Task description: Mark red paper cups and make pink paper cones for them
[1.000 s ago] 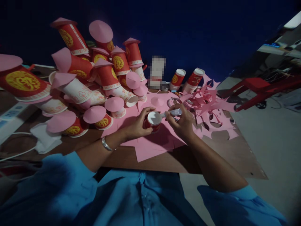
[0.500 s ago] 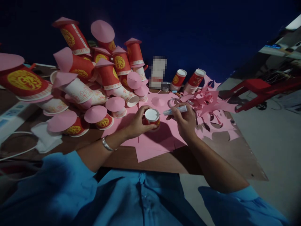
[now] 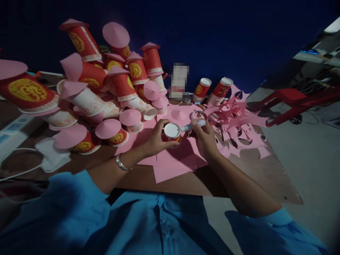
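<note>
My left hand is wrapped round a red paper cup, whose white round end faces up. In my right hand is a small white-and-blue glue tube, its tip at the right edge of the cup's white end. I cannot tell if the tip touches the rim. Just behind the cup, a pink paper cone lies on pink paper sheets. A roll of tape is partly hidden behind my right hand.
Many red and white cups with pink cone tops are piled on the left. Two stacks of red cups stand at the back. Pink paper scraps heap on the table's right side. A red stool is beyond; a power strip lies far left.
My right hand has moved left with the glue tube, bringing its tip to the cup's rim. My left hand and the cup have hardly moved.
</note>
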The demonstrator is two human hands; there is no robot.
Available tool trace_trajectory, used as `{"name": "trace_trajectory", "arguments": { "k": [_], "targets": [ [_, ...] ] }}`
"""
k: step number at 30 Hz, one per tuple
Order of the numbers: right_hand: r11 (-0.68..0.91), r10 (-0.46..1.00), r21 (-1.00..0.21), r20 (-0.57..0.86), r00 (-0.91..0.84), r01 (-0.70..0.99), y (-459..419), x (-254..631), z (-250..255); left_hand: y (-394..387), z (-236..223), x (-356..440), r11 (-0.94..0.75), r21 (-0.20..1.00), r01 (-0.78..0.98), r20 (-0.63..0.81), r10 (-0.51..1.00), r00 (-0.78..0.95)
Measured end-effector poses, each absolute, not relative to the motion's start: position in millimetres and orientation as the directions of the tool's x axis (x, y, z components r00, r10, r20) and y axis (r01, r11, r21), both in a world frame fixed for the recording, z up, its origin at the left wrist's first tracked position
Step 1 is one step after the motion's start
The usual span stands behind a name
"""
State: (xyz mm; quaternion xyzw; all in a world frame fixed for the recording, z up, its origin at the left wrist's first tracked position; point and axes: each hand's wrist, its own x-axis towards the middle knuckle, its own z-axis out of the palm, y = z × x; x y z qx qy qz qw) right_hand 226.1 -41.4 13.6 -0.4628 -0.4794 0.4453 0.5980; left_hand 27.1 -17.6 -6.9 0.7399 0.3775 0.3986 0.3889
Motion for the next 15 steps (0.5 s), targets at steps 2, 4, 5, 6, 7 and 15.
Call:
{"name": "trace_trajectory", "arguments": {
  "k": [2, 4, 5, 6, 7, 15],
  "targets": [
    [0.148, 0.983, -0.982, 0.134, 0.129, -0.114, -40.9, 225.2, 13.3, -17.0, -7.6, 27.0, -0.436, 0.864, 0.250, 0.318, 0.860, 0.400],
    [0.127, 0.987, -0.981, 0.109, 0.121, -0.145, -40.8, 224.5, 13.4, -16.8, -8.1, 26.9, -0.463, 0.852, 0.244, 0.346, 0.848, 0.402],
    [0.119, 0.988, -0.980, 0.100, 0.121, -0.159, -40.8, 224.3, 13.5, -16.8, -8.2, 26.8, -0.476, 0.845, 0.244, 0.360, 0.843, 0.400],
    [0.112, 0.988, -0.979, 0.092, 0.123, -0.170, -40.9, 224.1, 13.7, -17.0, -8.1, 26.7, -0.488, 0.836, 0.250, 0.370, 0.839, 0.399],
    [0.107, 0.989, -0.979, 0.086, 0.123, -0.175, -41.1, 224.1, 13.9, -17.2, -7.9, 26.5, -0.496, 0.827, 0.264, 0.376, 0.838, 0.396],
    [0.145, 0.987, -0.984, 0.138, 0.077, -0.100, -43.0, 226.7, 16.2, -17.2, -6.8, 25.0, -0.492, 0.792, 0.363, 0.367, 0.857, 0.361]
  ]
}}
